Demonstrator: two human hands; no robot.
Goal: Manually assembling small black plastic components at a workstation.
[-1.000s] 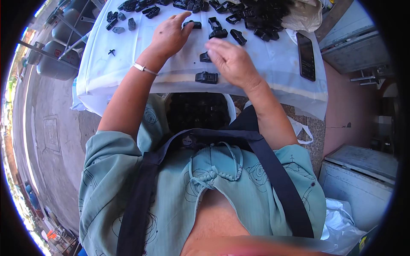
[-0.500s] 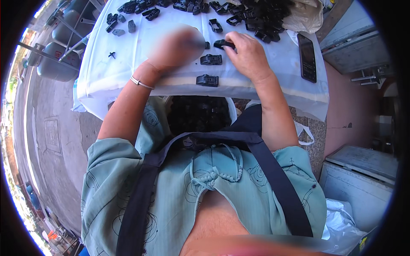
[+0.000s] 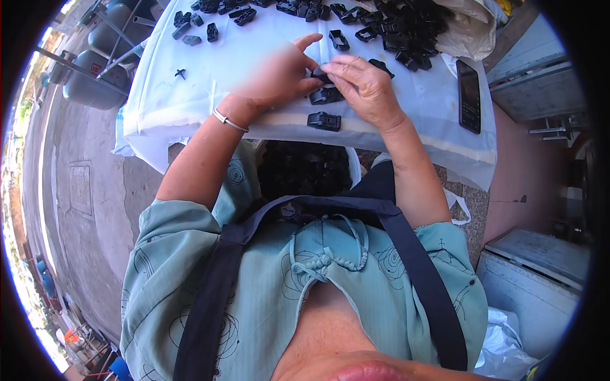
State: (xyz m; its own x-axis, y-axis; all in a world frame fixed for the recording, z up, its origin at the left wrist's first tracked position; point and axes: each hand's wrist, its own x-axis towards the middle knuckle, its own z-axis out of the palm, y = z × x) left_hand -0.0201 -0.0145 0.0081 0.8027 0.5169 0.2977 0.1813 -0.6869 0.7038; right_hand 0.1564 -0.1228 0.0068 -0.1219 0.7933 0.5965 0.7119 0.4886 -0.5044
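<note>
My left hand (image 3: 276, 75) is over the table, partly blurred. Its index finger stretches away and its thumb is apart, beside a small black plastic part (image 3: 321, 75). From the other side my right hand (image 3: 367, 87) reaches in, thumb and fingers pinched together at that part and partly hiding it. Another black part (image 3: 382, 67) shows just beyond my right knuckles; whether the hand touches it I cannot tell. Close below the fingertips lies a black car-shaped part (image 3: 325, 96). A similar car-shaped part (image 3: 324, 121) rests near the table's front edge.
A heap of black parts (image 3: 413, 32) covers the far right of the white-covered table (image 3: 203, 95), with several more along the back. A small black cross-shaped piece (image 3: 180, 74) lies at left. A phone (image 3: 469, 95) lies at right. A container of dark pieces (image 3: 305, 168) is below the edge.
My left hand's index finger has stretched out and its thumb has come nearer the right hand. My right fingers have closed in a pinch; a black part now shows beyond their knuckles. The view has shifted slightly.
</note>
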